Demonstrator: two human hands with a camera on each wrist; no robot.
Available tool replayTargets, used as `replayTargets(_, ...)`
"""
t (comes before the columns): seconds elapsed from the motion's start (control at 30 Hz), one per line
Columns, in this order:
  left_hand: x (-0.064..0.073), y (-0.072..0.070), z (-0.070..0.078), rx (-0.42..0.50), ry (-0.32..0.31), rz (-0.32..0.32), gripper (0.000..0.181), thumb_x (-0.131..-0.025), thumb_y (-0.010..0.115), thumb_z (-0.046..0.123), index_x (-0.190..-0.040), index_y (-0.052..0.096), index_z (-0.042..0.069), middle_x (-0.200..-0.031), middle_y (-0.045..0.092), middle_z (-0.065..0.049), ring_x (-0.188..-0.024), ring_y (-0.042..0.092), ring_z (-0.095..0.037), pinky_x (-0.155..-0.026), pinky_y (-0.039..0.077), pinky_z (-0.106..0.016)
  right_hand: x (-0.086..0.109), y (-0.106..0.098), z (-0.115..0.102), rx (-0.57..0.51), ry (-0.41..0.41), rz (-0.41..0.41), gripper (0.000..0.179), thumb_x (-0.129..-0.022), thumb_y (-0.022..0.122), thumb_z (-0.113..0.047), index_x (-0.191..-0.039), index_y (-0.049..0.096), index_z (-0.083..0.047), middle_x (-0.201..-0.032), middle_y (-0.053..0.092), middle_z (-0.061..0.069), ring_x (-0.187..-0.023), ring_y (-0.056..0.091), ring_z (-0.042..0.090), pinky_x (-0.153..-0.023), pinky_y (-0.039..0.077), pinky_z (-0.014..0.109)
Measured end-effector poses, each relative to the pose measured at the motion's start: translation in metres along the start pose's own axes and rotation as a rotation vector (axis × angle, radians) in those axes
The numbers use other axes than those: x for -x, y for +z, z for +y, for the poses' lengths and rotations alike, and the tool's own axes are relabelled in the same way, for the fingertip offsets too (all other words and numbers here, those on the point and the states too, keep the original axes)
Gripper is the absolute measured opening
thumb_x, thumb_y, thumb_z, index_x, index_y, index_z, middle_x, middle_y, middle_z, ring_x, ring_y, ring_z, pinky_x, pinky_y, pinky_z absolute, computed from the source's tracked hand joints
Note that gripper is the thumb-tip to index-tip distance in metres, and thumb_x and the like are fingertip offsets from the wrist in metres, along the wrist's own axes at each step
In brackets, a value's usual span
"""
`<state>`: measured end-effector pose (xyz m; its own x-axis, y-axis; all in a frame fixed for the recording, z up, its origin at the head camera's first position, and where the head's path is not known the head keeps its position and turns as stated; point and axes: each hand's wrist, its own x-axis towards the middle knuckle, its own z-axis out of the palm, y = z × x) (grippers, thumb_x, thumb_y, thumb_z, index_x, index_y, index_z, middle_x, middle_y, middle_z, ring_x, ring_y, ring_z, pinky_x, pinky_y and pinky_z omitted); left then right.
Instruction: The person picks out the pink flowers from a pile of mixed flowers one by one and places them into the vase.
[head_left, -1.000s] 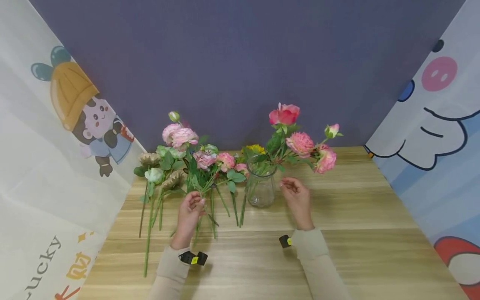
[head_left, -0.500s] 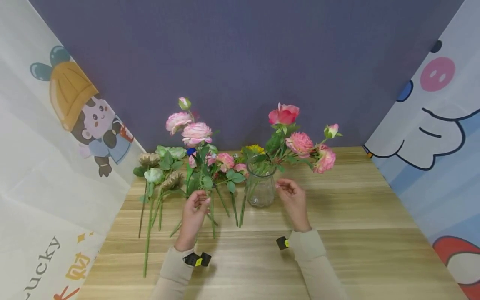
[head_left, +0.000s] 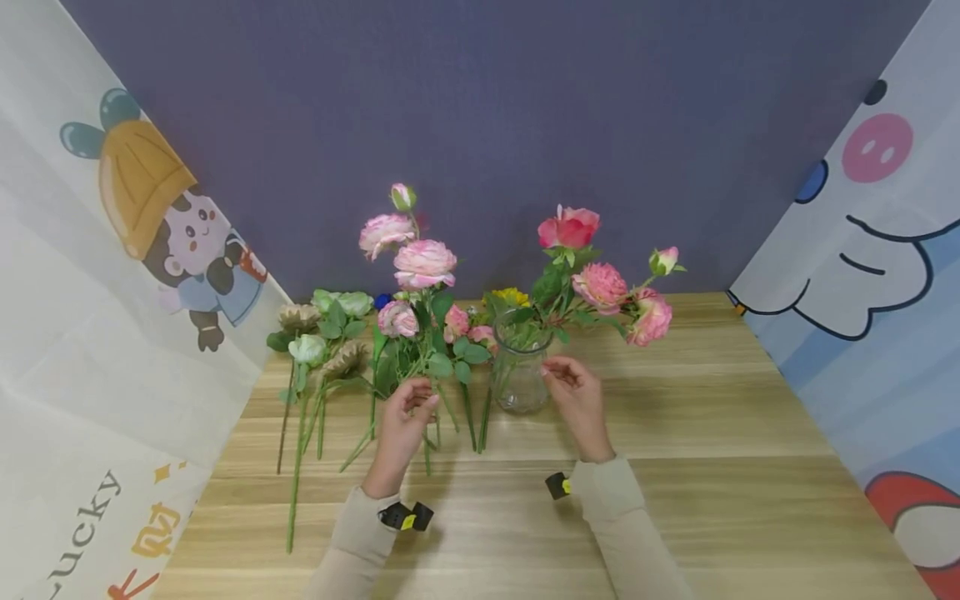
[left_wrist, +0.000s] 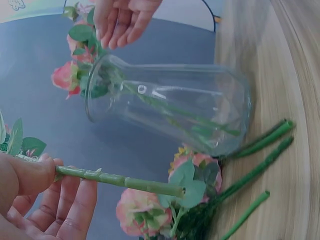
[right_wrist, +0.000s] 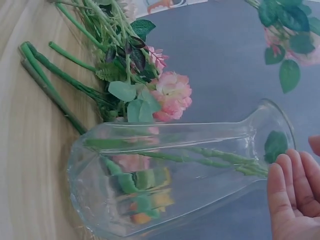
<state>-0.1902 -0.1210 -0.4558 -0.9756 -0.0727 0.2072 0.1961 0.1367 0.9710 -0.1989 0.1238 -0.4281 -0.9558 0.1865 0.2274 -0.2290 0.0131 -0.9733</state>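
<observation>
My left hand pinches the green stem of a pale pink artificial peony spray, raised above the table with its blooms up. In the left wrist view the stem's cut end points toward the clear glass vase. That vase stands upright on the table and holds pink and coral flowers whose stems show through the glass. Beside the vase's right side is my right hand, its fingers loosely bent. In the right wrist view those fingertips are right at the vase's neck and grip nothing.
Several loose flowers lie left of the vase, among them a white-green bloom, a brown one and small pink ones. Their stems point toward the front of the wooden table. A dark panel stands behind.
My left hand has lifted the pink peony spray and carried it right, toward the vase; the spray now stands more upright. My right hand has moved slightly left, closer to the vase.
</observation>
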Motion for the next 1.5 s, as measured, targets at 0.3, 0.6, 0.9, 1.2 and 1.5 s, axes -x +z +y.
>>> replayTargets(0.3,0.002,0.016,0.008,0.004,0.014,-0.033,0.021,-0.085,0.063,-0.008,-0.105,0.058,-0.012,-0.092,0.061,-0.024,-0.073,0.057,-0.008,-0.059,0.056,-0.029,0.005,0.004,-0.002,0.047,-0.012,-0.04,0.017,-0.085,0.063,0.007,-0.101,0.062,0.014,-0.098,0.063,0.031,-0.08,0.061,0.011,-0.071,0.05,0.015)
replayTargets(0.6,0.012,0.032,0.038,-0.022,-0.033,-0.106,0.021,-0.086,0.062,-0.007,-0.106,0.059,-0.012,-0.093,0.061,-0.022,-0.077,0.058,-0.015,-0.064,0.056,-0.03,0.008,0.012,-0.003,-0.009,-0.061,-0.116,0.019,-0.085,0.061,0.01,-0.103,0.06,0.017,-0.1,0.061,0.034,-0.082,0.063,0.01,-0.075,0.051,0.016)
replayTargets(0.9,0.015,0.04,0.036,0.007,-0.021,-0.159,0.02,-0.087,0.061,-0.006,-0.106,0.059,-0.011,-0.096,0.06,-0.028,-0.078,0.057,-0.012,-0.066,0.057,-0.031,0.011,0.02,-0.009,0.015,-0.12,-0.174,0.017,-0.087,0.061,0.005,-0.102,0.065,0.013,-0.101,0.066,0.028,-0.089,0.067,0.014,-0.075,0.053,0.018)
replayTargets(1.2,0.017,0.049,0.033,0.004,-0.019,-0.188,0.019,-0.086,0.062,-0.006,-0.104,0.061,-0.011,-0.09,0.062,-0.025,-0.072,0.056,-0.01,-0.061,0.055,-0.027,0.005,0.029,0.006,-0.063,-0.132,-0.167,0.019,-0.085,0.057,0.015,-0.103,0.059,0.021,-0.091,0.067,0.024,-0.079,0.06,-0.002,-0.069,0.048,0.013)
replayTargets(1.5,0.019,0.055,0.035,-0.023,0.019,-0.202,0.018,-0.085,0.063,-0.007,-0.102,0.063,-0.011,-0.088,0.063,-0.023,-0.072,0.058,-0.018,-0.057,0.05,-0.019,0.004,0.03,0.007,-0.118,-0.107,-0.156,0.023,-0.081,0.06,0.016,-0.103,0.057,0.023,-0.079,0.063,-0.017,-0.071,0.058,0.0,-0.063,0.047,0.014)
